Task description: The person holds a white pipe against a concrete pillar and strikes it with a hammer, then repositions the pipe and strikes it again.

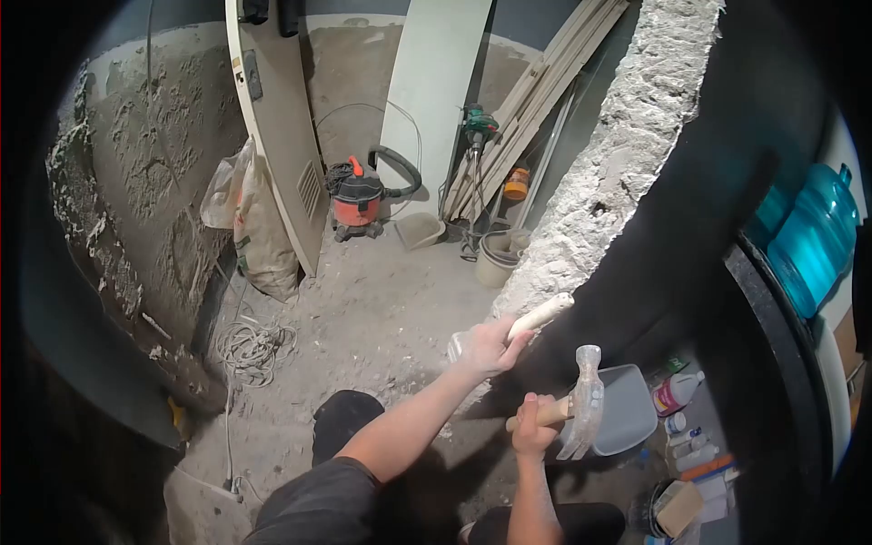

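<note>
My left hand (490,347) is wrapped round the pale handle of a tool (542,314), beside the lower part of a rough, chipped wall edge (609,182). The tool's far end is partly hidden by the hand, and a flat grey-white piece shows just left of my fingers. Lower and to the right, my right hand (534,427) grips the wooden handle of a hammer (586,400). The hammer's dusty metal head points up, with its claw curving down, in front of a grey bin.
A grey bin (627,413) and several bottles (677,391) stand at lower right. Behind are a red vacuum (356,204), a bucket (495,263), leaning boards (536,109) and a door (277,136). A coiled cable (254,350) lies on the dusty floor.
</note>
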Demonstrator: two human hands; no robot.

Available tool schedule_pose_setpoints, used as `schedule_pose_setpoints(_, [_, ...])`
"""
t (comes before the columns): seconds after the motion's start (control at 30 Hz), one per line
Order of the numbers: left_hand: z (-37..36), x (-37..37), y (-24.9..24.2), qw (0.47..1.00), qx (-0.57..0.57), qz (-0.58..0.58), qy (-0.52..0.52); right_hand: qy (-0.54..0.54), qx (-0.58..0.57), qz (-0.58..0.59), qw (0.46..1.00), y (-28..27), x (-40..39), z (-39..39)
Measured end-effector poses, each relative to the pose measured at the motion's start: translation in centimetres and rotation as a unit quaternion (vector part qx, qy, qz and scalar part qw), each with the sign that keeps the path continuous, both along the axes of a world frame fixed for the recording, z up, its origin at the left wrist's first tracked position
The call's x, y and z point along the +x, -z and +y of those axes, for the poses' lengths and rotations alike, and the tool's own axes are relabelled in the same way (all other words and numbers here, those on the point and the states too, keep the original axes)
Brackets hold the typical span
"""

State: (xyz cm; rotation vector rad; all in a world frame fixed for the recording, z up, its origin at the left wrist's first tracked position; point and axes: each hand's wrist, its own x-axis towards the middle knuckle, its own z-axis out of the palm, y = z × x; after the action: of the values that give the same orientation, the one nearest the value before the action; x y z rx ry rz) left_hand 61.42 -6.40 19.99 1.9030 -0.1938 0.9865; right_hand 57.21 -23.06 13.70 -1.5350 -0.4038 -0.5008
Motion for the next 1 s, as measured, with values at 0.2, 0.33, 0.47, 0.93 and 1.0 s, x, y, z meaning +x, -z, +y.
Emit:
schedule_pose_setpoints(0.2, [-0.4, -0.6, -1.7, 1.0, 0.003, -0.001, -0.015, -0.06, 0.043, 0.029, 0.997, -0.6, -0.7, 0.9])
schedule_pose_setpoints(0.33, [-0.2, -0.7, -2.7, 0.997, -0.027, 0.057, 0.054, -0.007, -0.019, -0.002, 1.0, 0.7, 0.0, 0.3])
schedule_pose_setpoints(0.47, [-0.4, -1.0, -3.2, 0.997, -0.001, 0.07, 0.019, 0.046, -0.101, -0.069, 0.991, -2.6, -1.7, -0.4])
schedule_pose_setpoints(0.93, [-0.3, -0.8, -2.6, 0.995, -0.015, 0.094, 0.013, 0.13, -0.115, -0.046, 0.984, -1.9, -0.6, 1.0])
schedule_pose_setpoints(1.0, [-0.3, -0.2, -2.2, 0.999, -0.007, 0.036, 0.023, 0.032, -0.042, -0.111, 0.992, -5.4, -2.1, 2.3])
